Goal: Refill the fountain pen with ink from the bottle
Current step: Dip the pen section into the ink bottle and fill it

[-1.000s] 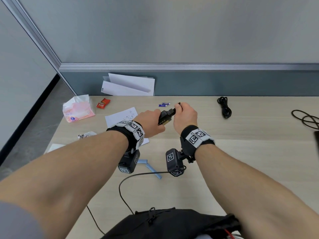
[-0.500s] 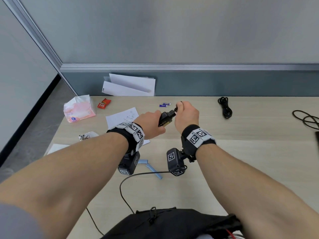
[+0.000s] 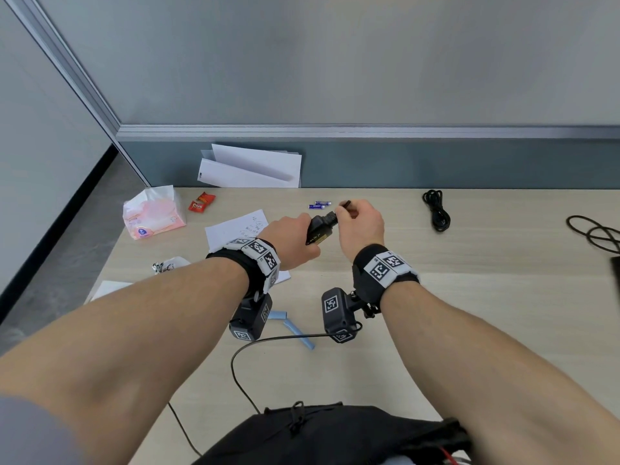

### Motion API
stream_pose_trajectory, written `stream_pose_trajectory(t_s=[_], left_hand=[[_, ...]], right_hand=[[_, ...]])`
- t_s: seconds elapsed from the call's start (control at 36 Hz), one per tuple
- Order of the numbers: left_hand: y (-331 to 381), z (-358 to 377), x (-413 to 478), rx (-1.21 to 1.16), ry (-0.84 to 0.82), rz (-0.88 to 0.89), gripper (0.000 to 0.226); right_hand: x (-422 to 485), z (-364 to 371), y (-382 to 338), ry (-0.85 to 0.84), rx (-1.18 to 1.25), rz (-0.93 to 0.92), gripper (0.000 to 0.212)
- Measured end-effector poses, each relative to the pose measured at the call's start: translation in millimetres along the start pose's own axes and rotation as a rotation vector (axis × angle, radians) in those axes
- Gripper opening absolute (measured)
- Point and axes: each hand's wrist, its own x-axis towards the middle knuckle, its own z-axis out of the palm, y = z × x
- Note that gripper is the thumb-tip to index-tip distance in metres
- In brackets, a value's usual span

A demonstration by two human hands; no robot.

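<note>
Head view: the ink bottle (image 3: 318, 229), black with a gold label, was held tilted above the table (image 3: 469, 297), its neck pointing toward the right hand. The left hand (image 3: 288, 241) was wrapped around the bottle's body. The right hand (image 3: 360, 226) had its fingers curled tight at the bottle's neck and pinched a slim dark piece (image 3: 347, 203) that stuck out above them; whether this was the fountain pen could not be told. Just behind the bottle lay two small blue batteries (image 3: 318, 205). Left of the bottle, partly under the left wrist, lay a written sheet (image 3: 235, 229); farther left sat a red wrapper (image 3: 201, 203) and a pink tissue pack (image 3: 154, 214). Well to the right of the bottle lay a coiled black cable (image 3: 436, 211). Nearer the person than the bottle lay pale blue strips (image 3: 298, 332) and a black bag (image 3: 318, 434).
</note>
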Motion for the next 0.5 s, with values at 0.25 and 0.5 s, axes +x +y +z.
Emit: stream_pose_trajectory(t_s=[0.25,0.5], left_hand=[[1.5,-2.3,0.7,-0.001,0.007,-0.003,0.029],[4.8,-0.8,1.5,0.004,0.004,0.010,0.030]], right_hand=[[-0.7,0.4,-3.0,0.014,-0.015,-0.031,0.013],[0.0,-2.2,-4.7,0.015,-0.155,-0.090,0.028]])
